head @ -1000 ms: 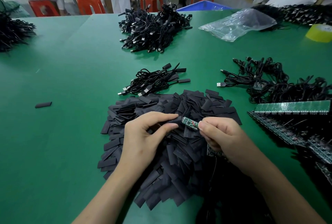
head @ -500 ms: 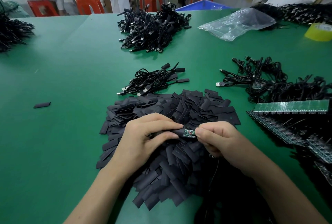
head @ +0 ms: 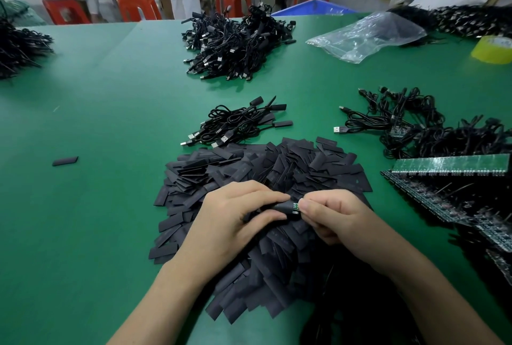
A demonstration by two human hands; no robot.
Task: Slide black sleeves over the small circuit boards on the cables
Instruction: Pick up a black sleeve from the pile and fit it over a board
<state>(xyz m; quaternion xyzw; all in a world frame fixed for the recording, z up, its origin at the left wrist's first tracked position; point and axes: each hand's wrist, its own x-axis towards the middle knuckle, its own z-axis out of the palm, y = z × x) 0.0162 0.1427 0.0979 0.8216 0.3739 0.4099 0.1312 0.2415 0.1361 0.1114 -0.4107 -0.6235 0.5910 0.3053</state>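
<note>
- The black sleeve (head: 281, 207) is right in front of me, near the middle of the scene, held just above a heap of loose sleeves (head: 277, 162). It covers most of the small circuit board (head: 296, 206); only a short green end shows at its right.
- My left hand (head: 235, 223) grips the sleeve, forefinger curled over the top and thumb below.
- My right hand (head: 332, 217) pinches the bare end of the board between thumb and fingertips. The two hands almost touch.
- The board's cable is hidden behind my right hand.
- The heap of flat sleeves spreads under and around both hands on the green table (head: 97, 95).
- Just beyond the heap lies a small bundle of cables (head: 238, 123), with several ends sheathed in black and USB plugs pointing left.
- To the right sits a tangle of cables (head: 401, 120). Nearer than it, strips of green board panels (head: 448, 164) are stacked at the right edge.
- A lone sleeve (head: 65, 161) lies on the left, well apart from the heap.
- At the far middle stands a large cable pile (head: 235, 43), and at the far left edge is another dark pile (head: 19, 48).
- At the far right lie a clear plastic bag (head: 368, 34) and a yellow tape roll (head: 493, 48).
- Beyond the table stand orange stools (head: 138, 8) and a blue bin (head: 313, 9).
</note>
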